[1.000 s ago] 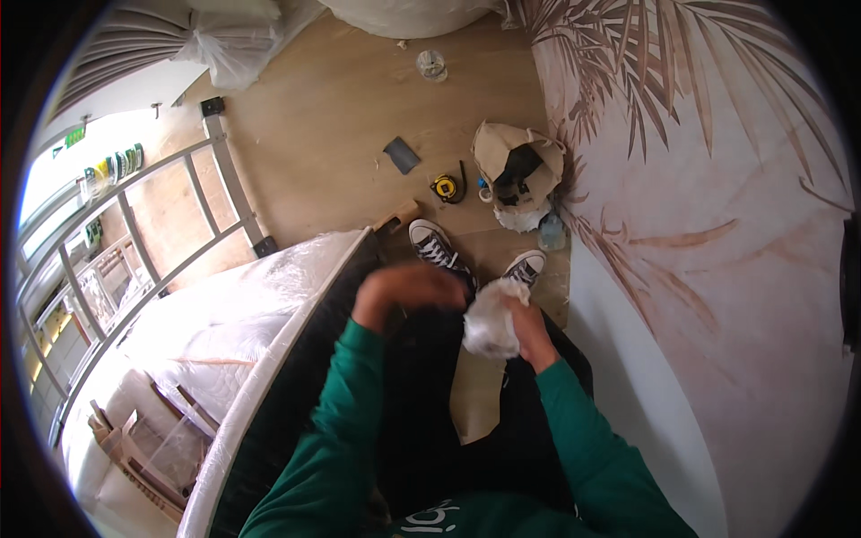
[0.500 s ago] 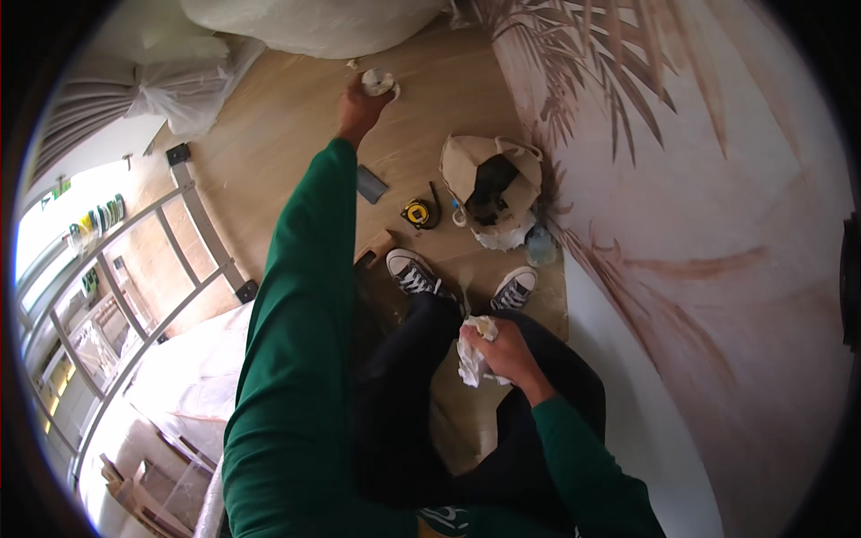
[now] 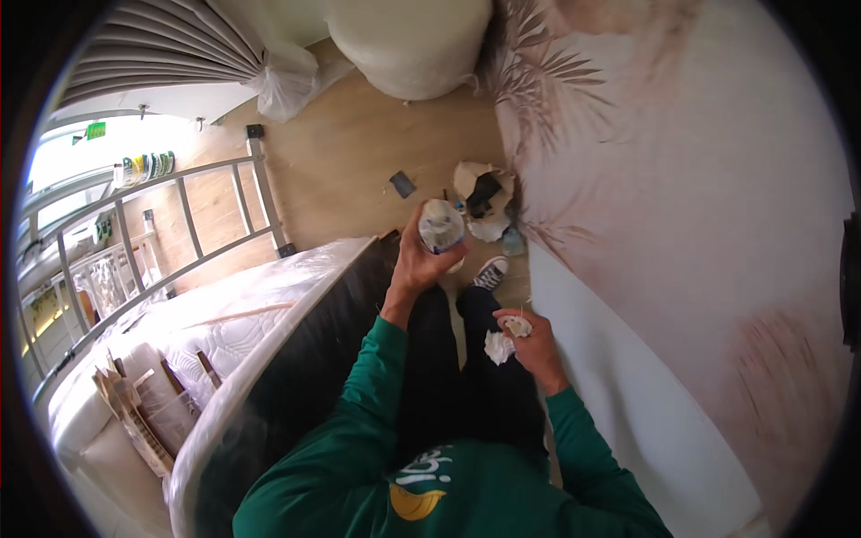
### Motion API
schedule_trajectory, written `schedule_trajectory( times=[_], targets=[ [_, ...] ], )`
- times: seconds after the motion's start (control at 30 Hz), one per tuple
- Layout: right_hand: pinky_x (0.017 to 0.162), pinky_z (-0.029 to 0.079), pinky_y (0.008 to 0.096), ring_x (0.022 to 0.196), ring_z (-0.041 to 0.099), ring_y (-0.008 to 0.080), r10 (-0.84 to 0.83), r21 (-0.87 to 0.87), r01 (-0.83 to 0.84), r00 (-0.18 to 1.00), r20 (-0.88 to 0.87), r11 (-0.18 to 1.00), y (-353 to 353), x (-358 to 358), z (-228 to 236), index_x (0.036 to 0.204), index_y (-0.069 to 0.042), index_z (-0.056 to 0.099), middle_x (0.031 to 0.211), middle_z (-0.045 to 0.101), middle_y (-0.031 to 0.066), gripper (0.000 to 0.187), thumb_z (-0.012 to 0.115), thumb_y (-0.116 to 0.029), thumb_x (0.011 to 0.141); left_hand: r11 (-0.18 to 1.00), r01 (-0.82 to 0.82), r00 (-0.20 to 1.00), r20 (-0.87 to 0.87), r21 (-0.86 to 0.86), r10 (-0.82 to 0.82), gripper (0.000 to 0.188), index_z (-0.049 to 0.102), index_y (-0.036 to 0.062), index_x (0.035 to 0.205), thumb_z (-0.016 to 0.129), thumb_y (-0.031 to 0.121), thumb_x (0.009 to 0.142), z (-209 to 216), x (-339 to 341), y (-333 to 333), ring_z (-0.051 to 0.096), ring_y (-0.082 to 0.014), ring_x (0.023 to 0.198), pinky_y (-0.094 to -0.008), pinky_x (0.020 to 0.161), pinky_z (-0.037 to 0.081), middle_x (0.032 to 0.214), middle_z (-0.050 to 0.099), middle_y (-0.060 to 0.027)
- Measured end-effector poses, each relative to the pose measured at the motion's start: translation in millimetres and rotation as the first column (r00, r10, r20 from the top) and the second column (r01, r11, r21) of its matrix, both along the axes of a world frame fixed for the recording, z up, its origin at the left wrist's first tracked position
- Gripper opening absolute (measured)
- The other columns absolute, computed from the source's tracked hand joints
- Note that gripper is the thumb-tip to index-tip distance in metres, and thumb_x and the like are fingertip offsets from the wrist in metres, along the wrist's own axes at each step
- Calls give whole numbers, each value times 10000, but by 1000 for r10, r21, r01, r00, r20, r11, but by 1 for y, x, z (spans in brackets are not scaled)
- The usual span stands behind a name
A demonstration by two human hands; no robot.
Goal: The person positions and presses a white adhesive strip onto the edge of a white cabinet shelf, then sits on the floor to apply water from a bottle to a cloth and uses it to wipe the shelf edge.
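Wood floor [image 3: 359,161] underfoot, a wall with a pale palm-leaf print [image 3: 682,179] on the right, a plastic-wrapped mattress [image 3: 224,332] on the left, and the person wedged in the narrow lane between them. The left hand [image 3: 414,264] is wrapped tight round a clear plastic bottle [image 3: 441,226], held up in front of the chest, top towards the camera. The right hand [image 3: 531,339] is fisted round a crumpled white cloth [image 3: 499,345], down near the wall's white lower band [image 3: 628,386]. Risk, to my eye: tip that bottle too far and liquid lands on trousers or floor, not the cloth. By the 2 shoes [image 3: 490,272] sits a white bag [image 3: 484,202] of clutter, so forward room is tight; open floor lies beyond, towards the metal rail [image 3: 260,193].
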State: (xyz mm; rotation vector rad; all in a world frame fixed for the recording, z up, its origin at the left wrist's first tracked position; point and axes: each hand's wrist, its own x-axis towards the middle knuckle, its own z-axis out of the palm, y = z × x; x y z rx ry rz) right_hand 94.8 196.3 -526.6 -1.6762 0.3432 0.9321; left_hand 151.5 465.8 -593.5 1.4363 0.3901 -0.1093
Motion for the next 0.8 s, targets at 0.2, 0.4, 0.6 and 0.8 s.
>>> schedule_trajectory(
  times=[0.2, 0.4, 0.6, 0.8],
  targets=[
    [864, 600, 308, 966, 786, 166, -11, -189, 163, 783, 621, 968, 6, 26, 220, 1183, 11, 775, 998, 821, 114, 227, 781, 9, 957, 934, 278, 919, 221, 224, -326, 644, 643, 57, 1342, 913, 205, 776, 176, 4, -45, 788, -291, 1020, -415, 907, 600, 1090, 783, -136],
    [794, 543, 286, 863, 656, 122, 38, -256, 375, 499, 866, 891, -6, -2, 336, 1139, 28, 761, 970, 740, 51, 224, 858, -82, 971, 913, 224, 842, 403, 341, -358, 716, 573, 102, 1409, 925, 189, 791, 297, -27, -119, 771, -417, 1045, -461, 860, 626, 1160, 758, -208],
    [731, 527, 292, 797, 628, 111, -291, 85, 505, 344, 893, 859, -49, -68, 366, 1056, 22, 755, 889, 707, 33, 175, 840, -117, 991, 871, 141, 731, 544, 471, -412, 723, 559, 88, 1409, 913, 99, 779, 362, -79, -174, 720, -448, 1117, -499, 879, 608, 1231, 710, -187],
    [699, 538, 289, 765, 651, 94, -619, 315, 543, 579, 531, 778, -109, -157, 392, 1045, 12, 748, 872, 707, 15, 147, 755, -131, 1012, 813, 195, 546, 628, 548, -554, 714, 598, 75, 1386, 934, 75, 756, 363, -129, -222, 719, -438, 1082, -499, 864, 606, 1205, 706, -172]
  ],
)
